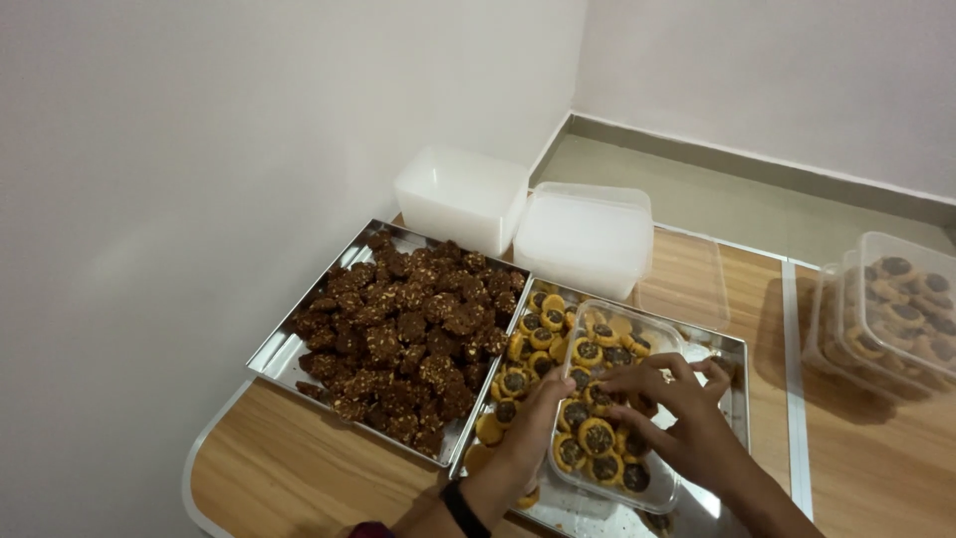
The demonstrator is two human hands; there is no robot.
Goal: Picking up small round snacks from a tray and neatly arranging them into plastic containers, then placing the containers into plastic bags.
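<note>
Two shallow steel trays sit side by side on the wooden worktop (299, 468). Left of centre, the square steel tray (274, 354) is heaped with dark brown nut-studded cookies (403, 334). Right of it, the second steel tray (732, 349) carries round yellow tart cookies with dark chocolate centres (533, 334) and a clear rectangular plastic tub (607, 399), already well filled with them. Both hands work inside that tub: the left hand (543, 413) has its fingers pressed together on a cookie at the near-left wall, and the right hand (677, 403) pinches one with curled fingers. Setting each flat and snug against its neighbour, lightly gripped, should keep the rims intact. Empty white tubs (528, 214) stand at upper centre; filled clear tubs (896, 314) stack at far right.
</note>
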